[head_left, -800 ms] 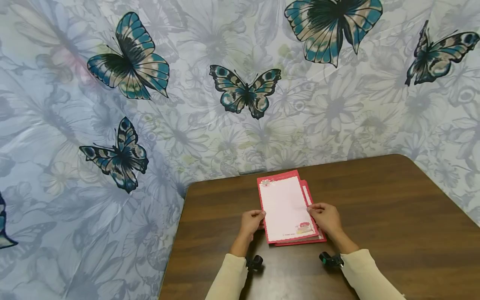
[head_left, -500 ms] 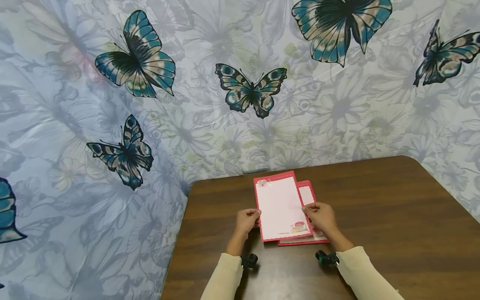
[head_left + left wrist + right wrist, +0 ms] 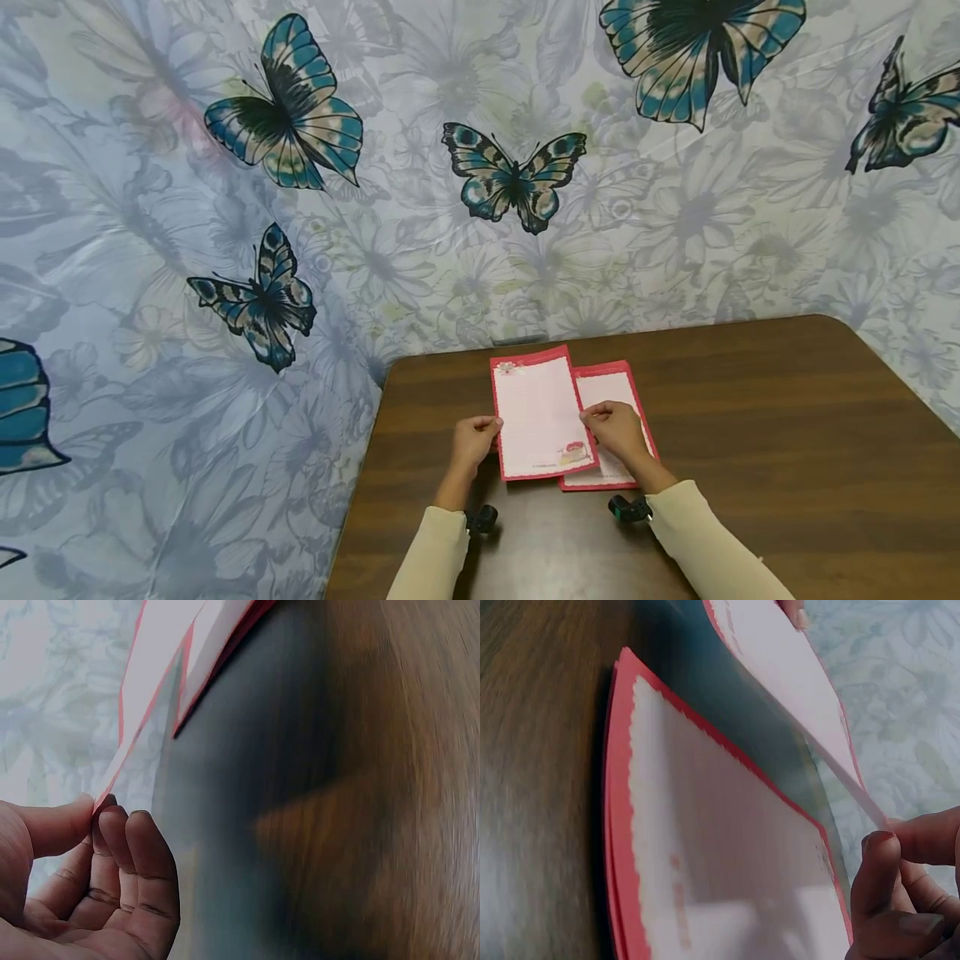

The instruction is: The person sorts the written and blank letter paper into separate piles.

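A sheet of red-bordered writing paper [image 3: 540, 417], with a flower in one corner and a cake picture in another, is held up by both hands. My left hand [image 3: 474, 443] pinches its left edge between thumb and fingers. On the opposite edge my right hand [image 3: 617, 429] pinches it the same way. Below and to the right lies a stack of matching sheets [image 3: 705, 810] on the table, partly covered by the held sheet in the head view. In the right wrist view a gap shows between the held sheet and the stack.
The brown wooden table [image 3: 750, 433] reaches back to a wall covering [image 3: 405, 275] printed with butterflies and flowers. Each wrist wears a small black camera, the left camera [image 3: 482, 520] and the right camera [image 3: 630, 508].
Both hands have carried the top sheet leftward off the stack, so more of the sheet below shows. The stack has stayed on the table. The head view has shifted slightly.
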Available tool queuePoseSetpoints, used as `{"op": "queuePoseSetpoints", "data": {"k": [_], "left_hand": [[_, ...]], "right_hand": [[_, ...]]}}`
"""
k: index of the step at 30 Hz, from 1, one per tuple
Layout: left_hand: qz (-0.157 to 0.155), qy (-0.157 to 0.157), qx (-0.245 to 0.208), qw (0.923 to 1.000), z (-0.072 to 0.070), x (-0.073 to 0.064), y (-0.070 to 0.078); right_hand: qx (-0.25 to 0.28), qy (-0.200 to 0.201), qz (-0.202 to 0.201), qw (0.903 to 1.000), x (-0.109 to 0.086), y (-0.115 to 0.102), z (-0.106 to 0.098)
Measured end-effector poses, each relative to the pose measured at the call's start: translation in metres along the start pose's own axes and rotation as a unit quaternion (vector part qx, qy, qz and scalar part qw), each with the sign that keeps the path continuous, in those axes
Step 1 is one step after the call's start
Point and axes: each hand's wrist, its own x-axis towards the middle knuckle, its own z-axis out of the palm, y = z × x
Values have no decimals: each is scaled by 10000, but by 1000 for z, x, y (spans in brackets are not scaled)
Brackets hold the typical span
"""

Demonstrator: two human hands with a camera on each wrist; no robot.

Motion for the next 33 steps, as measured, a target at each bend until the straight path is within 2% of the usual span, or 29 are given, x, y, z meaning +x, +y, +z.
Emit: {"op": "queuePoseSetpoints", "data": {"k": [9,20,26,33], "left_hand": [[207,299,222,9991,-23,4,-4],[89,771,775,9940,-44,7,-13],[312,1031,1513,9826,-49,7,-17],[377,1145,2183,9684,-53,12,-23]], "right_hand": [[-11,-389,-247,9989,7,-12,27],[-483,-721,-111,9962,10,-16,52],[-803,-834,-140,9932,10,-12,61],[-1170,-943,-16,9887,13,-8,69]]}}
